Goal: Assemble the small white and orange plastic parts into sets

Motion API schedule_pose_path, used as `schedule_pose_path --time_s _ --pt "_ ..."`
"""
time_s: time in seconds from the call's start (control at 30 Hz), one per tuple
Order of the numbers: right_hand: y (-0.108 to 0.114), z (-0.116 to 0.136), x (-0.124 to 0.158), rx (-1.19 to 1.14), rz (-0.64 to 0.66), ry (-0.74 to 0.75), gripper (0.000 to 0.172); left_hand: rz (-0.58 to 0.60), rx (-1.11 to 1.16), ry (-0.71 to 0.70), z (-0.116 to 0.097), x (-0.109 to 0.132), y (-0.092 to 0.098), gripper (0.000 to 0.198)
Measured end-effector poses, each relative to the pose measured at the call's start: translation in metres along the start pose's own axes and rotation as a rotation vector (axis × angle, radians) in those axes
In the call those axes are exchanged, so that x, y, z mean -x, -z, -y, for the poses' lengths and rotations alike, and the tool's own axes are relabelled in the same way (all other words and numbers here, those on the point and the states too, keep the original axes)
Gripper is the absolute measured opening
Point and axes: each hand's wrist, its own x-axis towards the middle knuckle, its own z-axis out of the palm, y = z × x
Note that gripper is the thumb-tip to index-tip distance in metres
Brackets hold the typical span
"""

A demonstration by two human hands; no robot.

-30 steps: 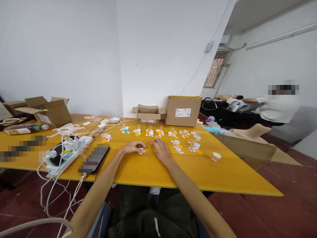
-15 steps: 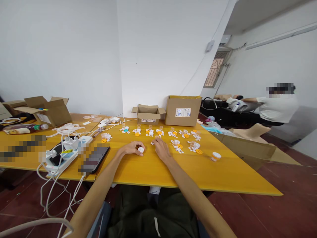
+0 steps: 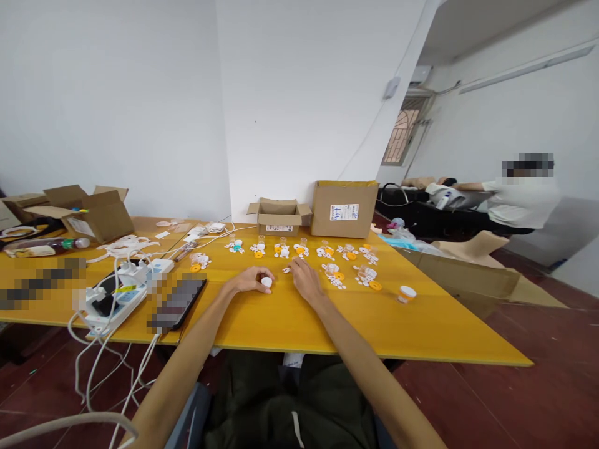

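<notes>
Over the middle of the wooden table (image 3: 374, 324), my left hand (image 3: 249, 280) curls its thumb and fingers around a small white round cap (image 3: 266, 282). Whether a container sits beneath the cap is hidden. To its right, my right hand (image 3: 306, 280) rests with fingers bent down and drawn together at the tabletop. A small white piece with dark marks (image 3: 286, 270) lies right at those fingertips; what is pinched there, if anything, is too small to make out. Beyond both hands are several little heaps of clear cups, white pieces and orange rings (image 3: 339, 275).
A clear jar with a white lid and orange band (image 3: 406, 294) stands at the right. A phone (image 3: 180, 304) and a power strip (image 3: 135, 293) with cables lie left. An open carton (image 3: 279, 220) and a closed carton (image 3: 344, 209) stand behind. A person (image 3: 521, 193) sits far right.
The view has shifted very slightly. Both hands keep nearly the same place and pose, with the cap still in my left hand.
</notes>
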Motion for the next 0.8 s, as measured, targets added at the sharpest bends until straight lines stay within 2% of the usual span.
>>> schedule_pose_path --time_s 0.13,0.27,0.47,0.8 --pt "0.006 -0.005 0.0 -0.044 -0.067 -0.079 0.038 -0.008 0.003 -0.008 0.001 0.0 -0.001 0.041" --pt "0.015 -0.007 0.001 -0.012 0.004 -0.159 0.032 -0.019 0.002 -0.015 0.0 0.0 -0.001 0.04" --pt "0.022 0.0 0.003 0.017 0.106 -0.123 0.029 -0.035 0.014 -0.015 -0.003 0.0 -0.002 0.037" --pt "0.027 0.001 0.003 -0.001 0.122 -0.14 0.033 -0.038 0.023 -0.022 -0.002 -0.001 -0.003 0.036"
